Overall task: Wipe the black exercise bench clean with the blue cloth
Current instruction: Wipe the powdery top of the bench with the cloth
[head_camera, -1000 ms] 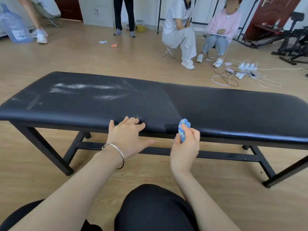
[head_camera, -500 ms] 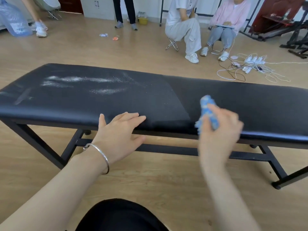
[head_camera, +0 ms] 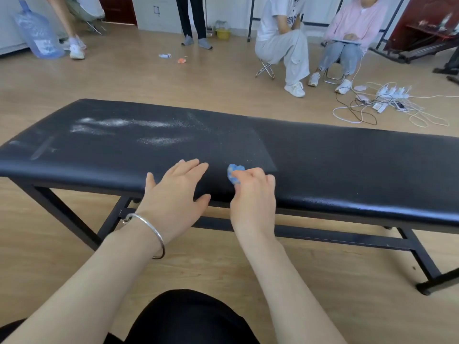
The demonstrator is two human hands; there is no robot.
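Presently, item one: black exercise bench (head_camera: 360, 175), long axis running left to right across the view, padded tabletop (head_camera: 310, 150) on a dark metal frame (head_camera: 323, 235). Item two: blue cloth (head_camera: 234, 173), bunched into a small wad, at the near edge of the tabletop about midway along its length. Item three: right hand (head_camera: 253, 194), grip closed, fingers curled round the cloth and pressing it onto the padding. Item four: left hand (head_camera: 173, 192), silver bangle (head_camera: 149, 227) at the wrist, fingers straight and spread, flat on the near edge just left of the cloth, holding nothing. Item five: white powder (head_camera: 116, 122), streaked and scattered over the left half of the tabletop, thickest toward the far left, with fine specks reaching close to the cloth. Governing relation: the dirt lies left of and farther than the grip, spread along the bench's long axis. The left hand is nearer to it but bare, and sits between cloth and powder on the near edge. Judgement: most of the wiping is undone; strokes would likely run leftward and away, lengthwise.
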